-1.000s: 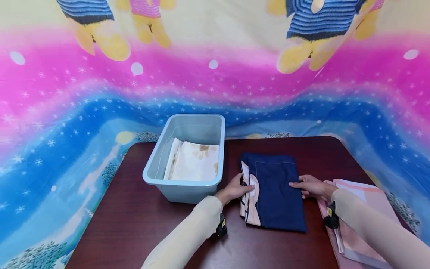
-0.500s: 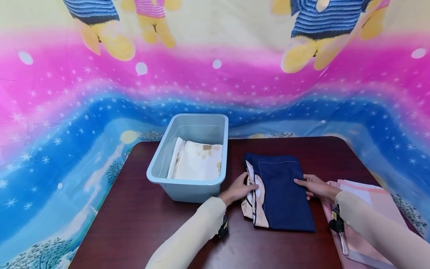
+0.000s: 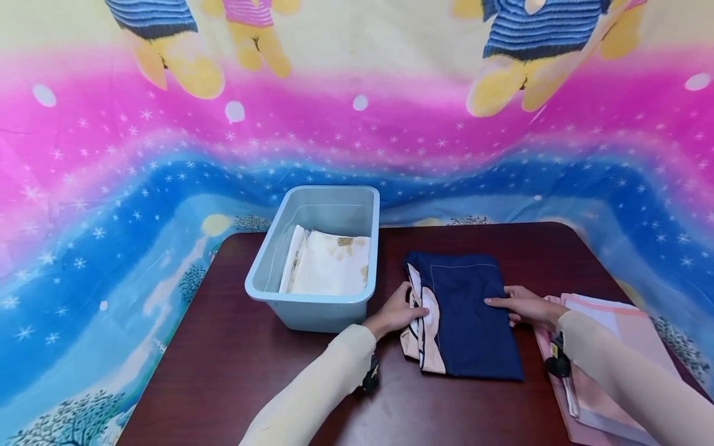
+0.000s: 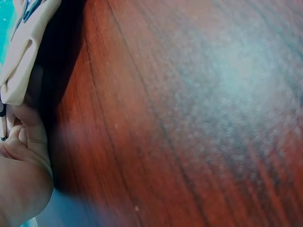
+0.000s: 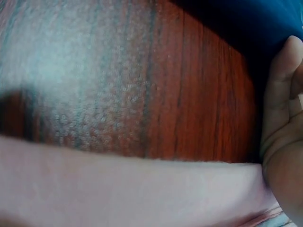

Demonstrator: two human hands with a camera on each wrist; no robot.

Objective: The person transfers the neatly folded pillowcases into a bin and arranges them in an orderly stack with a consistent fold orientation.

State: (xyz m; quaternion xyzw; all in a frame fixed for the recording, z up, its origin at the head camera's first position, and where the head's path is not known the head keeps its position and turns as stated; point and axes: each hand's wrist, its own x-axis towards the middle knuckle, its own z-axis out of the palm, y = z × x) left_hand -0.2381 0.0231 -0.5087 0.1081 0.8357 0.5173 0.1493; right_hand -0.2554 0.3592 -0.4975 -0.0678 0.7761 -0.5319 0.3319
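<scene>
A folded navy cloth with a pale printed left edge lies on the table in the head view. My left hand grips its left folded edge, thumb on top and fingers beneath. At the opposite side, my right hand pinches the right edge, its thumb lying on the navy face. In the left wrist view the pale folded layers meet the fingers of the left hand. The right wrist view has the right hand at the blue cloth; its fingertips are partly out of frame.
A light blue plastic bin stands left of the navy cloth, with a folded white patterned cloth inside. Under my right forearm lies a folded pink cloth near the right edge of the dark wooden table. A printed curtain hangs behind.
The printed left edge of the navy cloth has bunched slightly under my left hand since the first frame. Both hands keep their hold; the whole view has shifted a little.
</scene>
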